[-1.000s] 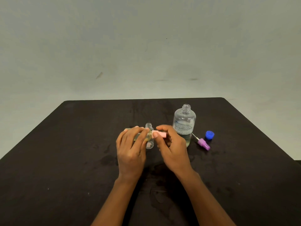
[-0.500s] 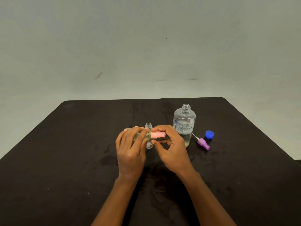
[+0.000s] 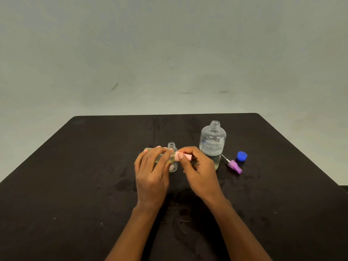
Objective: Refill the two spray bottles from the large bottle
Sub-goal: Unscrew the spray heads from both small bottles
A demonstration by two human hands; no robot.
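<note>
My left hand (image 3: 151,173) grips a small clear spray bottle (image 3: 150,150) lying sideways above the table, its body mostly hidden by my fingers. My right hand (image 3: 197,170) pinches the pink spray cap (image 3: 185,156) at that bottle's neck. Behind my hands a second small clear bottle (image 3: 171,146) stands upright with its neck uncapped. The large clear bottle (image 3: 212,143) stands open to the right, liquid low in it. Its blue cap (image 3: 242,156) and a purple spray head (image 3: 234,166) with a thin tube lie on the table further right.
All of it sits on a black table (image 3: 75,185) with wet-looking smears near the middle. A plain pale wall rises behind the far edge.
My right fingers have shifted around the pink cap, turning it at the bottle's neck. The left hand and the other objects have stayed in place.
</note>
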